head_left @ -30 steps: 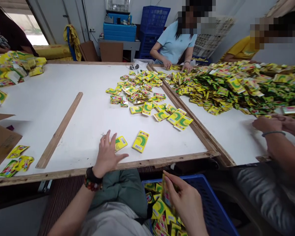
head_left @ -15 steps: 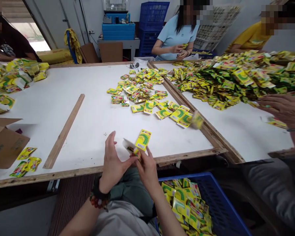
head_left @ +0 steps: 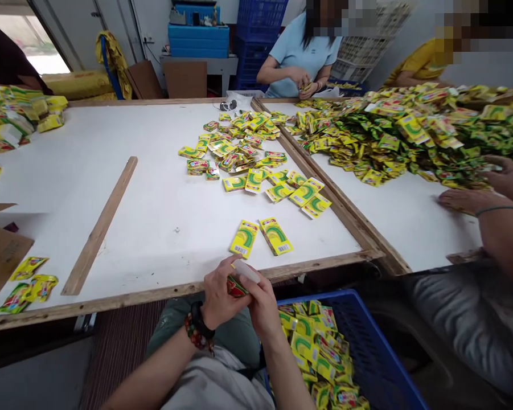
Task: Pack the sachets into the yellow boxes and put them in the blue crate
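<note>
Left hand (head_left: 222,293) and right hand (head_left: 262,307) meet just above the near wooden edge of the white desk (head_left: 154,228). Fingers (head_left: 228,272) of both hands are clenched on a small red-and-green packet (head_left: 237,287); a white piece (head_left: 246,271) sticks out past the fingertips. Beaded bracelets (head_left: 197,327) sit on the left wrist.

Just beyond the fingers, two flat yellow packets (head_left: 244,239) lie side by side on the desk. Farther beyond, a loose scatter of packets (head_left: 234,154) covers the desk. To the left of the fingers lies a wooden strip (head_left: 98,228). Below and right of them, a blue plastic crate (head_left: 367,341) holds yellow packets (head_left: 318,347). Well right of the fingers, a co-worker's hands (head_left: 473,196) rest beside a large heap of packets (head_left: 410,131).
</note>
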### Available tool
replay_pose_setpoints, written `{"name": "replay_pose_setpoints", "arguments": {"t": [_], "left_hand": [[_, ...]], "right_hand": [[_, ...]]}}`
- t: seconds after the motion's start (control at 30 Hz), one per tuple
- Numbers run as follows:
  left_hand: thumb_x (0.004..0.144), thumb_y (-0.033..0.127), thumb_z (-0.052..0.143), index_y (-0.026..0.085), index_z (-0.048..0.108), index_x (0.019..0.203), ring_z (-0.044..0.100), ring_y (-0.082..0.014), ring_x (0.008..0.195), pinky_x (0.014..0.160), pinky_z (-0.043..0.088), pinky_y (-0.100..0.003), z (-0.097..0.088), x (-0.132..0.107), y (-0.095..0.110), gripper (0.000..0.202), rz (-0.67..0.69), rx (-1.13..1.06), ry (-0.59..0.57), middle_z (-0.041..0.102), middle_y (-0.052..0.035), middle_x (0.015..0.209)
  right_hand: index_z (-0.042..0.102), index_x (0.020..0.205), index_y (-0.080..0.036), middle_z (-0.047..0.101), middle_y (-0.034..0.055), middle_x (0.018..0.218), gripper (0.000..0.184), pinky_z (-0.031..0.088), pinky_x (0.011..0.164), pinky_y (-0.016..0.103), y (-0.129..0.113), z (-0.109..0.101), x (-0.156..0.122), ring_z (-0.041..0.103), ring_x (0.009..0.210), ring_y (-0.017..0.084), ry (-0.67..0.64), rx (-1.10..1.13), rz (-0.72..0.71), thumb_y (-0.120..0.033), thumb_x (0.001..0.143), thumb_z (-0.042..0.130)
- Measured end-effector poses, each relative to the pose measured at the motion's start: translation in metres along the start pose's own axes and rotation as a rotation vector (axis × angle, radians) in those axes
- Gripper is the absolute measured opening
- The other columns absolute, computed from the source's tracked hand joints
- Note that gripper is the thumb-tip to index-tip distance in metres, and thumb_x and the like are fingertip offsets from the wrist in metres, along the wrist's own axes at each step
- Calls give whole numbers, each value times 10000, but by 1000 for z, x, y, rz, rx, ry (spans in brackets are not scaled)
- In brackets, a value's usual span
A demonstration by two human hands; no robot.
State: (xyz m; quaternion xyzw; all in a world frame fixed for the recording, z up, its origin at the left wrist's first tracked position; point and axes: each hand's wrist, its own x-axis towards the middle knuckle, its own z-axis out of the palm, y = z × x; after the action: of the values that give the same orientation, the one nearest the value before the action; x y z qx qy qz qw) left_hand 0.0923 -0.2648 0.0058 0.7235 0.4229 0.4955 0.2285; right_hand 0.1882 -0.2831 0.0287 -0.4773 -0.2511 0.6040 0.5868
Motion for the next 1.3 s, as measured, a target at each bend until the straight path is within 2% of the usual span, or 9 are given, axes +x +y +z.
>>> {"name": "replay_pose_setpoints", "arguments": {"t": [0.13,0.27,0.4,0.7,0.9,1.0,1.1,1.2,1.3], "left_hand": [[720,252,602,230,349,1108,670,-219,950,714,532,-313,-8,3,3,464,-107,39,-53,585,-134,1234],[699,305,612,224,441,980,655,-198,644,552,470,-278,-12,4,5,339,-241,135,-218,661,-30,836],[646,300,620,226,442,906,631,-207,582,495,403,-264,-9,4,3,324,-245,179,-174,618,3,695],[621,324,628,233,435,897,633,-214,595,508,392,-268,-4,8,5,349,-302,191,-158,626,5,699],[776,276,493,230,414,853,588,-200,551,485,333,-273,-5,9,2,120,-313,277,-194,592,-8,658],[778,237,481,218,423,875,593,-209,585,506,353,-285,-4,9,4,115,-289,306,-257,601,-24,694],[730,229,547,211,446,931,602,-208,643,554,408,-290,-5,10,12,226,-236,268,-427,601,-15,743],[679,366,688,213,461,1050,610,-233,841,713,486,-332,-8,17,19,461,-120,167,-590,617,-40,948],[717,506,696,197,419,1212,529,-295,1078,892,463,-425,-6,39,14,646,-141,282,-484,551,-111,1185]], "right_hand": [[728,1097,-232,735,59,1092,314,490,959,410,-7,1,-5,660,1050,266,-110,-288,-225,-320,804,654],[699,1143,-260,730,70,1107,336,539,882,368,-13,-2,-11,693,988,253,-160,-594,-480,-248,810,655],[680,1169,-215,764,68,988,319,577,685,303,-13,-2,-9,720,705,197,-75,-692,-462,-246,867,585],[709,1113,-228,747,51,1045,289,564,838,400,-23,-4,6,706,945,264,-132,-532,-254,-316,863,595],[582,1301,-202,748,117,991,400,571,738,338,-15,1,-1,707,825,220,-142,-910,-607,-245,906,536],[584,1301,-208,749,98,889,388,568,671,286,-8,-2,-2,701,737,185,-129,-952,-708,-200,923,497],[632,1245,-224,762,86,947,352,572,667,257,-8,-16,-8,718,742,171,-99,-860,-723,-183,916,515],[701,1141,-221,759,87,1011,288,585,704,283,-19,-48,-26,734,816,207,-3,-869,-650,-235,895,552],[750,1040,-225,758,101,998,284,594,685,356,-36,-90,-48,735,832,277,193,-1112,-443,-353,872,560]]}}
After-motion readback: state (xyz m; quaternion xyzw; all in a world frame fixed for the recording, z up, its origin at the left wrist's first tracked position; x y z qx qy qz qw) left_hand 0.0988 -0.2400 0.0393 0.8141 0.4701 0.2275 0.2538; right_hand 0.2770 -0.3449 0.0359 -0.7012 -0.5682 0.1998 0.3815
